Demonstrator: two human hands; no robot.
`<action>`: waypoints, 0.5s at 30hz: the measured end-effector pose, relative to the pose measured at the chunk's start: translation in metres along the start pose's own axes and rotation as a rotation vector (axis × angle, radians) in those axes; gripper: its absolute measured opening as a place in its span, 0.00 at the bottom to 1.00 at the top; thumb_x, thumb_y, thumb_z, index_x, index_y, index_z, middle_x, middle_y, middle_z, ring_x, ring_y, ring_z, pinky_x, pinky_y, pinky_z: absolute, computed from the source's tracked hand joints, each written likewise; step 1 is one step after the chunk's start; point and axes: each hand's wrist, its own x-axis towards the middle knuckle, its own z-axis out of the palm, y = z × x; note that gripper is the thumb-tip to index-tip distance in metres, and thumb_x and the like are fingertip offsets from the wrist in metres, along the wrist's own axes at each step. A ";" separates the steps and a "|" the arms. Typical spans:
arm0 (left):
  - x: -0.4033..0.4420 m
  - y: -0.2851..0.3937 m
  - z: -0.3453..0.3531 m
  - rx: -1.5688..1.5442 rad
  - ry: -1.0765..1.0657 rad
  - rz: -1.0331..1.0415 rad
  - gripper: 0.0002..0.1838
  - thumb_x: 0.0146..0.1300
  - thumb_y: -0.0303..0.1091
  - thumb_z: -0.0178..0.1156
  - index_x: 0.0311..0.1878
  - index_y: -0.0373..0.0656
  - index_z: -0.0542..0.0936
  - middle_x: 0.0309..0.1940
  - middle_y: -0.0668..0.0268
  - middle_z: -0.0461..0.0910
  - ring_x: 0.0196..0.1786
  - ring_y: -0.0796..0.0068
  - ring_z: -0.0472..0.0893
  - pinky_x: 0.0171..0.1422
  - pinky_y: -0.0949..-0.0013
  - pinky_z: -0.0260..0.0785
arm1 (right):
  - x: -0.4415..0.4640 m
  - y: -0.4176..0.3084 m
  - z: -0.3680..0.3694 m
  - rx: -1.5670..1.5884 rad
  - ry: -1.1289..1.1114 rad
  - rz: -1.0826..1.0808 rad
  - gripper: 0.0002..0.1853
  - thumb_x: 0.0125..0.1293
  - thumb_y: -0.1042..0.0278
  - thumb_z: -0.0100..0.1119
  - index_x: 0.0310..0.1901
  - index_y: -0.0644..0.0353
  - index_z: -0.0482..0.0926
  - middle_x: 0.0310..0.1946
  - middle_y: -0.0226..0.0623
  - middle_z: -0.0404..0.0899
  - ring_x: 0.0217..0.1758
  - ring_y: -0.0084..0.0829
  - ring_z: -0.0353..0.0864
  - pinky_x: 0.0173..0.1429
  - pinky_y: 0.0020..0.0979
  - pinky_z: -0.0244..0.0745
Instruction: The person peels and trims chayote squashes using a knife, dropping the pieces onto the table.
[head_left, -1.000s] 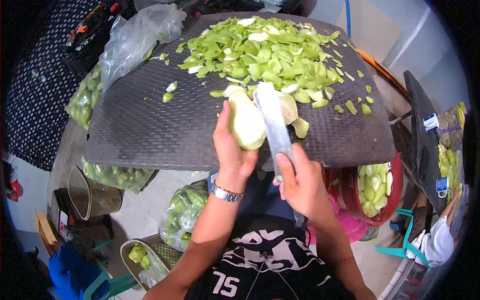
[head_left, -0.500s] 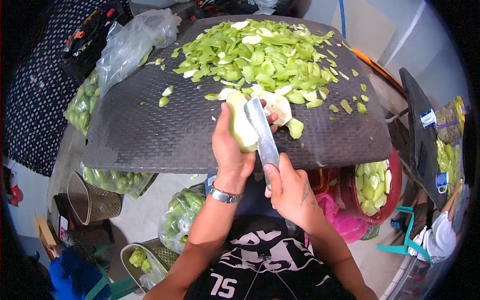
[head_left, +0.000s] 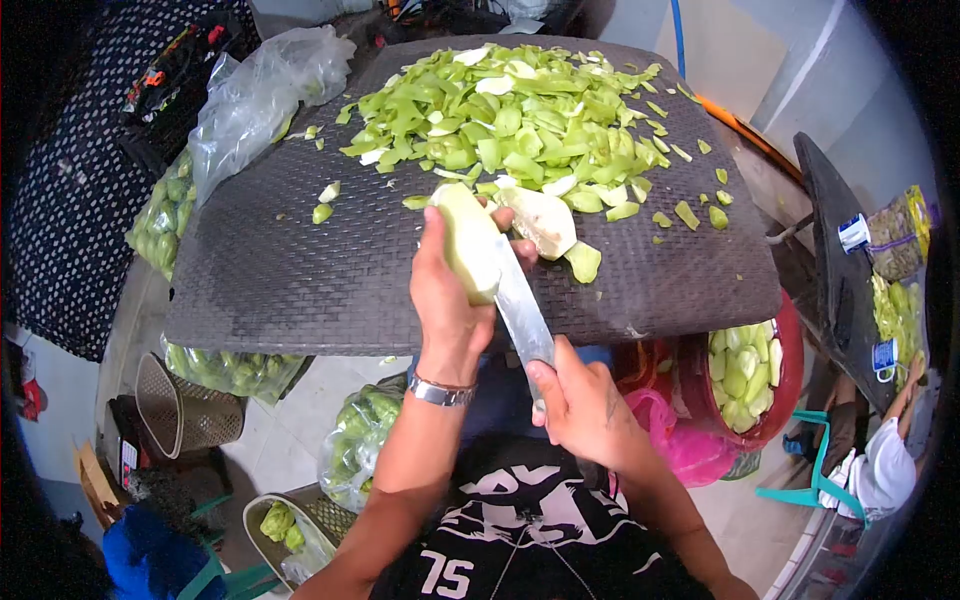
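Observation:
My left hand [head_left: 448, 312] is wrapped around a pale, peeled chayote [head_left: 466, 238], held over the near part of the dark woven-pattern table [head_left: 270, 265]. In my right hand [head_left: 588, 402] is a knife [head_left: 524, 318], gripped by its handle. Its blade points away from me and lies against the chayote's right side. Just beyond my left fingertips, a large pale cut piece [head_left: 545, 222] rests on the table, with a smaller green piece [head_left: 583, 262] beside it. A wide heap of green peelings [head_left: 510, 125] covers the table's far half.
Clear plastic bags of chayotes [head_left: 362, 430] stand below the table on the left, near a woven basket [head_left: 190, 410]. A red tub [head_left: 785, 385] of peeled chayotes stands at the right, beside a pink bag [head_left: 690, 450]. Another person's white sleeve [head_left: 885, 470] shows at far right.
The knife has slid down along the chayote's right side, toward me. My left hand and the chayote have shifted slightly left. The heap of peelings looks unchanged.

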 end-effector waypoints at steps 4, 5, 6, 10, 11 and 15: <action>-0.002 0.008 0.002 0.228 -0.059 -0.093 0.32 0.82 0.59 0.42 0.64 0.35 0.73 0.48 0.47 0.85 0.38 0.50 0.89 0.51 0.49 0.84 | -0.006 0.003 -0.015 0.027 -0.026 -0.098 0.13 0.81 0.62 0.54 0.46 0.66 0.69 0.23 0.58 0.80 0.31 0.64 0.84 0.35 0.59 0.75; -0.004 0.009 0.003 0.226 -0.053 -0.128 0.33 0.82 0.59 0.42 0.65 0.33 0.72 0.48 0.46 0.85 0.39 0.49 0.90 0.52 0.49 0.84 | -0.009 -0.010 -0.025 0.105 -0.074 -0.031 0.12 0.81 0.63 0.54 0.46 0.66 0.69 0.23 0.56 0.80 0.29 0.61 0.85 0.34 0.56 0.75; -0.007 0.012 0.005 0.251 -0.061 -0.141 0.33 0.82 0.59 0.42 0.65 0.33 0.72 0.48 0.46 0.85 0.39 0.49 0.90 0.52 0.49 0.84 | -0.009 -0.009 -0.025 0.071 -0.068 -0.054 0.12 0.81 0.63 0.53 0.46 0.66 0.69 0.22 0.56 0.80 0.29 0.61 0.85 0.34 0.56 0.76; -0.007 0.019 0.001 0.313 -0.148 -0.156 0.32 0.83 0.56 0.44 0.65 0.32 0.73 0.46 0.47 0.86 0.40 0.51 0.90 0.49 0.51 0.85 | -0.007 -0.006 -0.037 -0.007 -0.087 -0.078 0.13 0.81 0.62 0.53 0.46 0.65 0.69 0.21 0.55 0.80 0.29 0.59 0.85 0.34 0.54 0.76; -0.006 0.020 -0.001 0.320 -0.179 -0.151 0.31 0.83 0.55 0.45 0.66 0.31 0.73 0.46 0.47 0.87 0.40 0.52 0.90 0.47 0.52 0.85 | -0.005 -0.007 -0.041 -0.010 -0.106 -0.067 0.13 0.81 0.62 0.53 0.46 0.65 0.70 0.21 0.55 0.80 0.29 0.59 0.86 0.34 0.54 0.77; -0.009 0.024 -0.001 0.353 -0.167 -0.185 0.30 0.83 0.54 0.46 0.63 0.32 0.75 0.43 0.48 0.86 0.37 0.55 0.89 0.46 0.54 0.85 | -0.002 -0.001 -0.052 -0.142 -0.141 -0.113 0.13 0.81 0.61 0.54 0.46 0.65 0.70 0.21 0.56 0.80 0.29 0.59 0.86 0.33 0.54 0.77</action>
